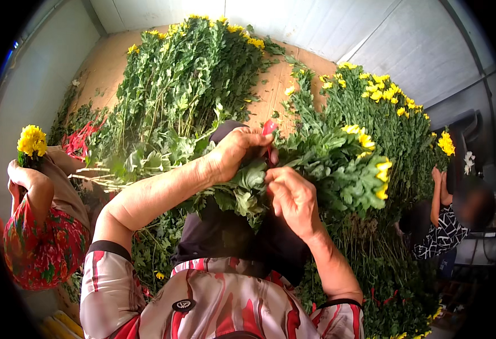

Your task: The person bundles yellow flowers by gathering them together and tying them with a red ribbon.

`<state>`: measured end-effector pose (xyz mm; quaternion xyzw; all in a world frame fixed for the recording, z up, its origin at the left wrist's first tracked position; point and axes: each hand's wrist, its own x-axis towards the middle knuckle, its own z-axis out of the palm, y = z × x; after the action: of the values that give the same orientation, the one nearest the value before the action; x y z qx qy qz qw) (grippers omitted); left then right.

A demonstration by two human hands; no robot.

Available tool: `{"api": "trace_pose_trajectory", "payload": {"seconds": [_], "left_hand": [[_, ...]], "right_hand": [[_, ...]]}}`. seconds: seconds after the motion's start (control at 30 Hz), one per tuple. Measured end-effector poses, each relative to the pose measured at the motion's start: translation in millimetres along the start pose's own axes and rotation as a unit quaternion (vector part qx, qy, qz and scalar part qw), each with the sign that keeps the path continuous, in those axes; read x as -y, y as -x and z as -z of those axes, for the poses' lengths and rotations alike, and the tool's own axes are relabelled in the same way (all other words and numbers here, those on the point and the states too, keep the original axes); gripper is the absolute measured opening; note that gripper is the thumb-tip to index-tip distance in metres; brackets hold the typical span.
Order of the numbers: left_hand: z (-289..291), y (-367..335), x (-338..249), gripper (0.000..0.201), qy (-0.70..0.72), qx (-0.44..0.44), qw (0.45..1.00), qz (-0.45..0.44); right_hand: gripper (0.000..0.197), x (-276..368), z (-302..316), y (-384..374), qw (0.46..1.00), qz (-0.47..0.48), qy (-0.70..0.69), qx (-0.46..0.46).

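While my left hand point(237, 148) clenched the leafy green bunch of yellow chrysanthemums point(327, 164) by its stems, my right hand point(293, 198) pinched them too; it looked light, floppy, easily bruised.

I am wearing a short-sleeved top point(225, 305) swirled in red, white and grey, its sleeves edged with black bands, a small round dark badge on the front, and a dark apron-like cloth point(231, 237) is hanging over my middle.
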<state>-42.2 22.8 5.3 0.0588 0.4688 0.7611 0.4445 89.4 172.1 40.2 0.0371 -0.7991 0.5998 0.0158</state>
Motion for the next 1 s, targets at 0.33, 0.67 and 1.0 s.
{"api": "trace_pose_trajectory", "payload": {"seconds": [0.33, 0.67, 1.0], "left_hand": [[7.9, 4.2, 12.7, 0.024, 0.001, 0.053, 0.998, -0.031], [-1.2, 19.0, 13.9, 0.028, -0.456, 0.11, 0.857, -0.213], [7.8, 14.8, 19.3, 0.013, -0.353, 0.11, 0.91, -0.187]], "right_hand": [[0.017, -34.8, 2.1, 26.0, 0.937, 0.145, 0.318, 0.017], [0.006, -11.1, -0.6, -5.3, 0.995, 0.072, 0.058, -0.035], [0.021, -4.8, 22.6, -9.5, 0.941, 0.076, 0.326, -0.049]]}}
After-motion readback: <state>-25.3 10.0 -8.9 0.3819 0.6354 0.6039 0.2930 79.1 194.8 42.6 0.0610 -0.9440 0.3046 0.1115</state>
